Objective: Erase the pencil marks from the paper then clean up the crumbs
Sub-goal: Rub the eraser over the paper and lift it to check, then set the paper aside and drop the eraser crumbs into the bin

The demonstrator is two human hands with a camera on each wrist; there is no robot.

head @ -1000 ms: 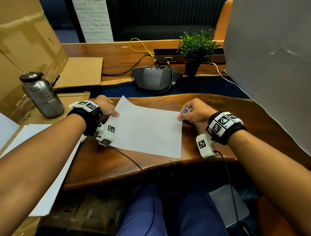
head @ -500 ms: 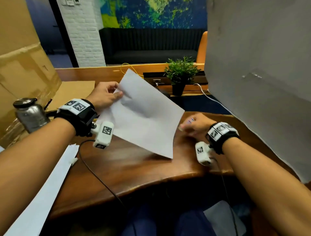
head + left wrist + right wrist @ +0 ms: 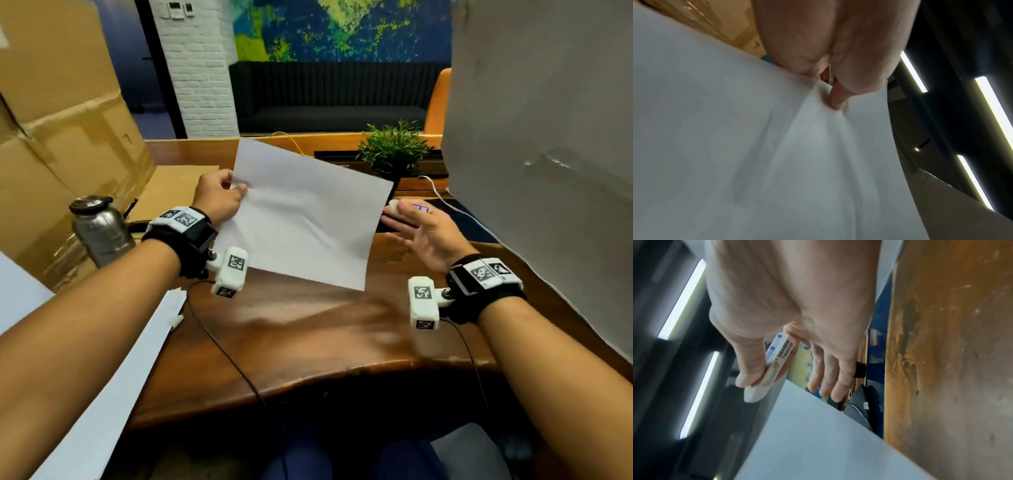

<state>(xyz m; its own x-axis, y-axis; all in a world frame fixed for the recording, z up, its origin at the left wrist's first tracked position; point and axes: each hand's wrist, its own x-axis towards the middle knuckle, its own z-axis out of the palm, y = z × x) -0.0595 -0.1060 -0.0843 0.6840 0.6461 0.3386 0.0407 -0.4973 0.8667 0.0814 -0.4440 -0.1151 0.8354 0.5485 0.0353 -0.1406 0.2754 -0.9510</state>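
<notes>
The white sheet of paper (image 3: 308, 212) hangs tilted in the air above the wooden desk (image 3: 308, 329). My left hand (image 3: 219, 195) pinches its upper left edge between thumb and fingers, and the left wrist view shows the paper (image 3: 756, 154) creased under that pinch. My right hand (image 3: 416, 229) is lifted beside the sheet's right edge, palm toward it. It pinches a white eraser (image 3: 774, 368) in a printed sleeve between thumb and forefinger, while the other fingers (image 3: 826, 386) stretch straight out near the paper's corner. No pencil marks or crumbs are visible.
A steel bottle (image 3: 101, 229) stands at the left by cardboard boxes (image 3: 65, 113). More white sheets (image 3: 113, 387) lie at the left desk edge. A potted plant (image 3: 394, 150) is behind the paper, and a grey panel (image 3: 548, 137) rises on the right.
The left hand has lifted the paper from flat on the desk into the air and tilted it. The right hand has risen off the desk with the eraser and spread its fingers.
</notes>
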